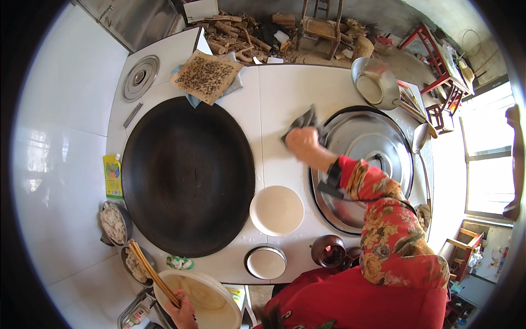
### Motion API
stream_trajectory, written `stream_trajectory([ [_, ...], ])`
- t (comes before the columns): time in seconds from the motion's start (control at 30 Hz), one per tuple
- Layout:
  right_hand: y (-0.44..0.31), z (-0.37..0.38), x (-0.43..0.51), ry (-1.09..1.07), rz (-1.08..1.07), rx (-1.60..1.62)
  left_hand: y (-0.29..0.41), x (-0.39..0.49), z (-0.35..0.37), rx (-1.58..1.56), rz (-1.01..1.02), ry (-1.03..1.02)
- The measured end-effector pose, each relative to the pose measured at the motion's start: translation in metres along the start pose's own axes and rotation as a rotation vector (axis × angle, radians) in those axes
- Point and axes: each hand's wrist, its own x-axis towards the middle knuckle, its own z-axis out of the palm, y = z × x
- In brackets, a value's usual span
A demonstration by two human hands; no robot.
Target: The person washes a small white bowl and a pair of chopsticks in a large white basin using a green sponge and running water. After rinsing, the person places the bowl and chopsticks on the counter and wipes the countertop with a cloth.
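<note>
My right hand (305, 144) grips a dark, crumpled cloth (306, 119) on the white tiled stove top, beside the rim of a round metal lid (341, 181). A red floral sleeve covers that arm, which crosses over the lid. At the lower left, my left hand (183, 310) is closed around a bundle of long wooden chopsticks (150, 269). The sticks slant up and left across the edge of a large cream basin (197, 277). Left of the cloth is a wide black iron wok (189, 177), set into the stove, with nothing seen in it.
A cream bowl (277, 210) and smaller stacked bowls (267, 263) stand near the front edge, with a brown pot (328, 251) beside them. Two bowls of pale food (113, 224) sit at left. A metal ladle pan (376, 84) rests at far right. Firewood (234, 35) lies beyond.
</note>
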Motion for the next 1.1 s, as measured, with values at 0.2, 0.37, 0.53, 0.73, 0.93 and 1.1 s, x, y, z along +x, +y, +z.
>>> stream_trajectory([
  [0.2, 0.026, 0.016, 0.001, 0.196, -0.007, -0.039, 0.006, 0.011, -0.006, 0.094, 0.0, -0.099],
  [0.37, 0.112, 0.021, 0.053, 0.207, 0.211, -0.03, -0.003, 0.016, -0.006, 0.078, -0.03, -0.038],
  [0.53, 0.157, 0.008, 0.081, 0.113, 0.513, 0.007, -0.008, 0.013, -0.003, 0.113, -0.125, -0.017],
  [0.73, 0.169, -0.003, 0.137, 0.157, 0.511, -0.081, -0.041, 0.014, -0.014, 0.099, -0.235, -0.011],
  [0.93, 0.08, -0.001, 0.2, 0.1, 0.132, -0.177, -0.042, 0.005, -0.017, 0.136, -0.272, 0.069],
  [1.1, -0.01, 0.022, 0.101, 0.204, -0.241, 0.028, -0.021, 0.006, -0.009, 0.045, -0.212, -0.039],
])
